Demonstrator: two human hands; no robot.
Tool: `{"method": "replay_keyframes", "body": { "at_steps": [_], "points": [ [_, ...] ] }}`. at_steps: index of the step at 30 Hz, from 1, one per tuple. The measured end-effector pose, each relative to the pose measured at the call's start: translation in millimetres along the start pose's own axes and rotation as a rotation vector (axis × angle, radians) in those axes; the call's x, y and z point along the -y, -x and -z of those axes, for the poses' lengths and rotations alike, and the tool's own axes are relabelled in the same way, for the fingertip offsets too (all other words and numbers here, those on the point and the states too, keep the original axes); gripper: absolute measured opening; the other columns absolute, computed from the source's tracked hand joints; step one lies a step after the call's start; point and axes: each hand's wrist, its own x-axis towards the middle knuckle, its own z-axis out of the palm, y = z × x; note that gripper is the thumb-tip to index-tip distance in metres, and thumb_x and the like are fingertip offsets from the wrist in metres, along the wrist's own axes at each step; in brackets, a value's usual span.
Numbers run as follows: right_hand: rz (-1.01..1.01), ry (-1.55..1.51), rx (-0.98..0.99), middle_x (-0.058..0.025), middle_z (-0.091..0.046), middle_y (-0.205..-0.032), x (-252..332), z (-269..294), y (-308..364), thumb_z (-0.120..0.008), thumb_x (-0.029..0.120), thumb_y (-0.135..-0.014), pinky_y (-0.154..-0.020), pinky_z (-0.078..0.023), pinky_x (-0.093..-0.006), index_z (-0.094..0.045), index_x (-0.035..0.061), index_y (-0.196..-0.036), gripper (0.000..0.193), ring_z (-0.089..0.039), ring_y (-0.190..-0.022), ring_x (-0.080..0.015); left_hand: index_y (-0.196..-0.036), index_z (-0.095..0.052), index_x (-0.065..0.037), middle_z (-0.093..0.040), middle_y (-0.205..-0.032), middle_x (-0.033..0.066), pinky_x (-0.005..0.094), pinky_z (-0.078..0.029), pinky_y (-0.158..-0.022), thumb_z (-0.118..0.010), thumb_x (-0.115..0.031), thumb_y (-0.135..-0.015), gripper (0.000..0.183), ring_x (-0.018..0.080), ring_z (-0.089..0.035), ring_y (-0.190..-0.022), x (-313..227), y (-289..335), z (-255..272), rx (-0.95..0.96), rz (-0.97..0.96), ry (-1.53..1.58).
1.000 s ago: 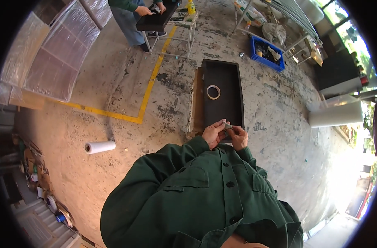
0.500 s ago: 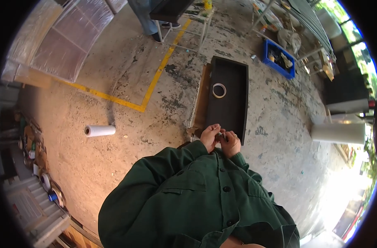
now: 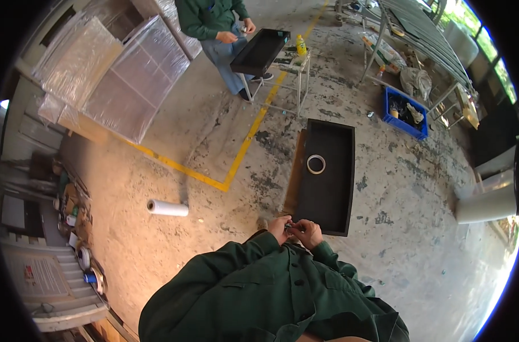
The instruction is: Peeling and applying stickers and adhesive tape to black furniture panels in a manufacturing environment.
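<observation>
Close to my body, my left hand (image 3: 279,229) and my right hand (image 3: 309,234) meet with fingers pinched together. Between the fingertips is something small, partly greyish, too tiny to make out. Just beyond them a shallow black rectangular tray (image 3: 334,196) with raised edges lies on the floor. A roll of tape (image 3: 309,163) rests flat inside it. Along the tray's left side runs a strip of brown cardboard (image 3: 293,182). The near left corner of the tray is by my hands; whether they touch it I cannot tell.
A roll of clear film (image 3: 169,208) lies on the floor to the left. Ahead, a co-worker (image 3: 217,34) stands at a metal stand holding another black tray (image 3: 260,51) beside a yellow bottle (image 3: 301,45). Wrapped boxes (image 3: 137,80), a blue crate (image 3: 405,126) and a metal rack (image 3: 427,43) stand around.
My view has tilted upward, so the scene sits lower and the co-worker's upper body shows. My hands stay together, with the right fingers now closer to the left ones.
</observation>
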Motion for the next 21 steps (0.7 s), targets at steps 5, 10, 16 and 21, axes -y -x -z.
{"method": "replay_keyframes", "body": {
  "at_steps": [5,10,16,21],
  "points": [
    [-0.156,-0.01,-0.084,-0.0099,-0.061,-0.066,-1,5,-5,-0.067,0.02,-0.071,-0.057,-0.047,-0.0285,-0.063,0.0042,-0.077,0.017,-0.06,-0.061,-0.0164,-0.078,-0.053,-0.005,-0.042,-0.053,0.0024,0.032,-0.039,-0.048,-0.055,-0.021,-0.082,0.016,0.0149,-0.043,-0.05,-35,-16,-6,-0.024,0.089,-0.034],
    [-0.372,-0.12,-0.364,-0.0051,-0.061,-0.064,-4,-10,-42,-0.067,0.018,-0.07,-0.056,-0.046,-0.026,-0.063,0.0039,-0.076,0.015,-0.056,-0.06,-0.009,-0.078,-0.056,-0.009,-0.028,-0.046,-0.0061,0.0273,-0.033,-0.042,-0.058,-0.031,-0.079,0.022,0.0091,-0.031,-0.041,-97,-43,6,0.043,0.125,-0.164],
    [-0.481,-0.13,-0.666,-0.0085,-0.061,-0.063,13,-75,-113,-0.066,0.022,-0.068,-0.057,-0.046,-0.0286,-0.063,0.0028,-0.073,0.02,-0.058,-0.059,-0.0158,-0.086,-0.054,-0.005,-0.032,-0.053,-0.0035,0.0274,-0.035,-0.046,-0.06,-0.031,-0.081,0.026,0.01,-0.033,-0.046,-219,-81,64,0.106,0.251,-0.32],
    [-0.438,-0.087,-0.558,-0.0116,-0.06,-0.061,46,-147,-162,-0.065,0.024,-0.067,-0.055,-0.046,-0.0305,-0.063,0.0017,-0.072,0.023,-0.058,-0.057,-0.0198,-0.092,-0.051,-0.004,-0.033,-0.056,-0.0032,0.0274,-0.037,-0.05,-0.054,-0.025,-0.086,0.023,0.0099,-0.034,-0.05,-320,-98,113,0.128,0.221,-0.239]
  ]
}}
